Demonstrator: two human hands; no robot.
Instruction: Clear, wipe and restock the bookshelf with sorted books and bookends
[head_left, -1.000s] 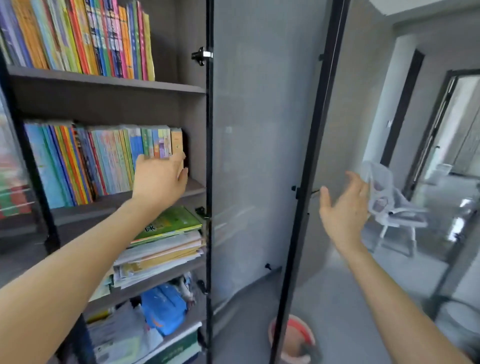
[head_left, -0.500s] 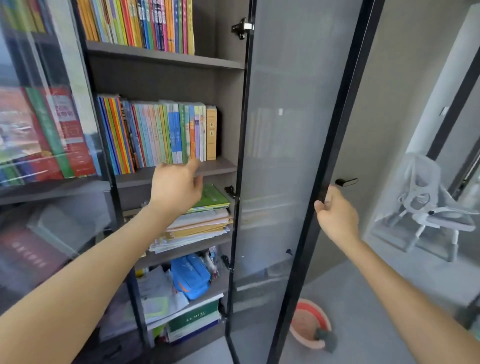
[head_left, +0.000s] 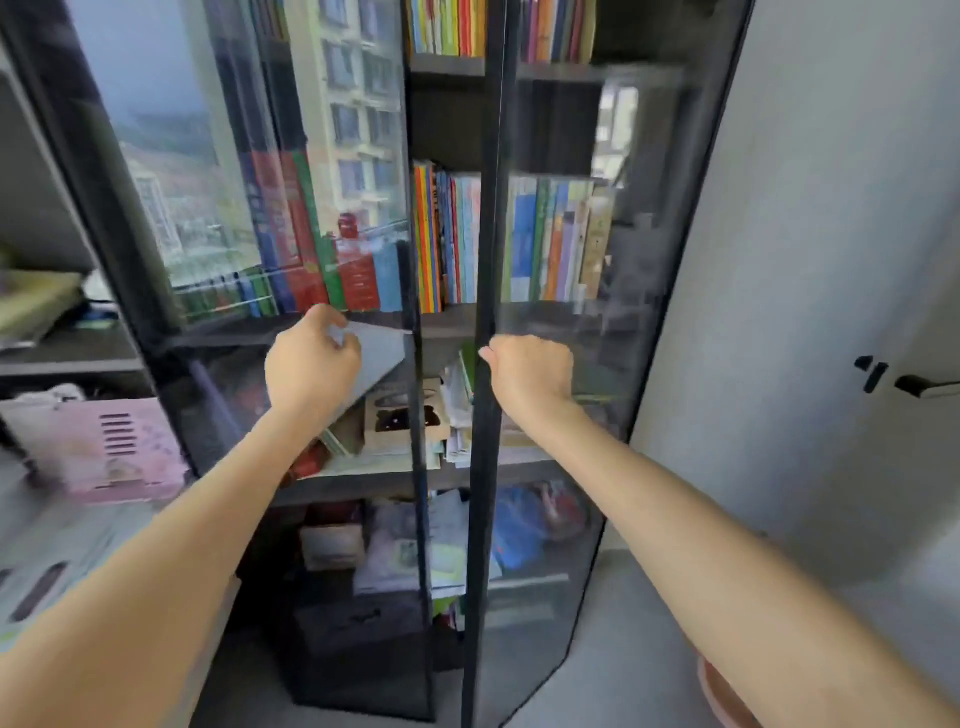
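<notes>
so right hand (head_left: 524, 376) is gripping the door frame (head_left: 484, 234) mid-picture, prob to swing it; left hand (head_left: 311, 361) is curling, can't tell its grasp.

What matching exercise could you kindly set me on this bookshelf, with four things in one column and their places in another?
Things:
1. right hand
2. upright books
3. pink box
4. blue bag

Places:
A. at the far left of the view
B. gripping the edge of the door
C. low shelf, behind the door
D. middle shelf, behind the door

Pairs: 1-B; 2-D; 3-A; 4-C.
</notes>
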